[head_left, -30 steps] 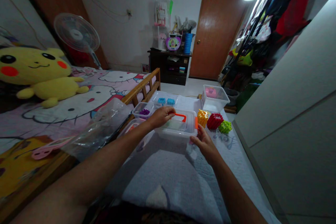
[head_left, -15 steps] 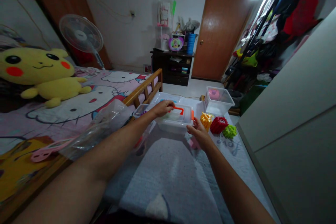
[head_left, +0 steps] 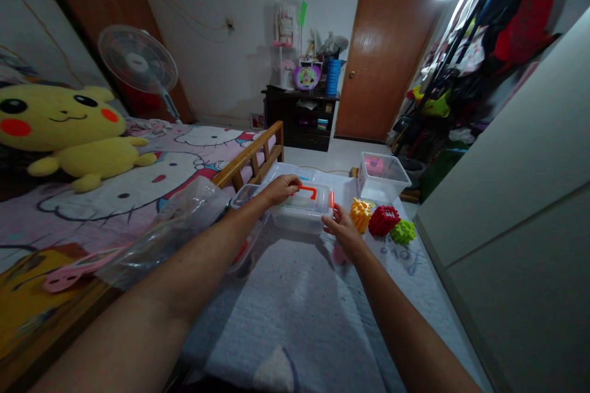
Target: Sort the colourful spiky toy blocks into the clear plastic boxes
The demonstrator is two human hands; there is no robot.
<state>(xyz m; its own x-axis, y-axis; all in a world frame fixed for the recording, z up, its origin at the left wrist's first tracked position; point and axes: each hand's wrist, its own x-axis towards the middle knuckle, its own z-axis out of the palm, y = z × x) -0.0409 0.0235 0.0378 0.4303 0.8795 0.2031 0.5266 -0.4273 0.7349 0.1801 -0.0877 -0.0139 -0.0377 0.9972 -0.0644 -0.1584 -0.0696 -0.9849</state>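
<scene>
Left hand (head_left: 276, 190) gripping the left end of a clear plastic box (head_left: 302, 218), right hand (head_left: 343, 228) with fingers closed on its right corner, toy blocks (head_left: 382, 220) just beside, on a blanket (head_left: 295, 301)

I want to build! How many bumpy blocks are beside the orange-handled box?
3: a yellow block, a red block and a green block, right of the clear box. More may be hidden.

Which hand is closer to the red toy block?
Right. The right hand is just left of the red toy block; the left hand is farther away, past the clear plastic box.
</scene>
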